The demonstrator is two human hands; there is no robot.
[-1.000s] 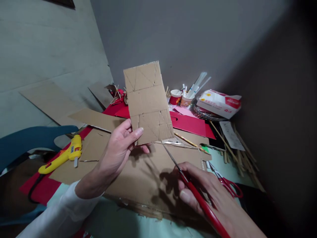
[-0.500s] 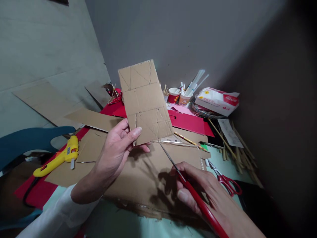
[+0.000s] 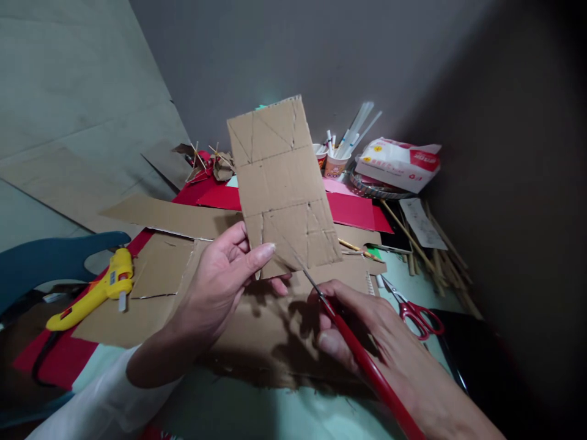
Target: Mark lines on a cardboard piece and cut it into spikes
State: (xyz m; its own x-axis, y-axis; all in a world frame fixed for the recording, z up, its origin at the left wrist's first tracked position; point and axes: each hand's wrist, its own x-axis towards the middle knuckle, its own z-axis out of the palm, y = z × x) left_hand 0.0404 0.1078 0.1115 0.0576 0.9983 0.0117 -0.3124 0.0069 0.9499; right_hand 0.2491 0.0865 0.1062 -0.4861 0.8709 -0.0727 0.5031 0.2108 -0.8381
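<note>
My left hand (image 3: 229, 275) pinches the lower left corner of a rectangular cardboard piece (image 3: 284, 174), thumb on its front face. Drawn lines cross the piece: two dashed horizontals and slanted strokes in the top and bottom bands. In my right hand (image 3: 358, 330) are red-handled scissors (image 3: 367, 360), pointing up and left. Their blade tip overlaps the cardboard's lower edge; whether the blades are parted is hard to see. Beneath both hands lies a larger cardboard sheet (image 3: 257, 342) with a ragged front edge.
A yellow glue gun (image 3: 98, 290) lies at left by a blue chair back (image 3: 46, 266). At right are other red scissors (image 3: 419, 318), bamboo sticks (image 3: 433, 269) and a tissue pack (image 3: 398, 162). Behind stands a cup (image 3: 337, 164) of glue sticks, near red card (image 3: 351, 211).
The view has shifted slightly. The cardboard piece has moved a little right and nearer, and the scissors' tip now overlaps its lower edge. Both hands keep their hold.
</note>
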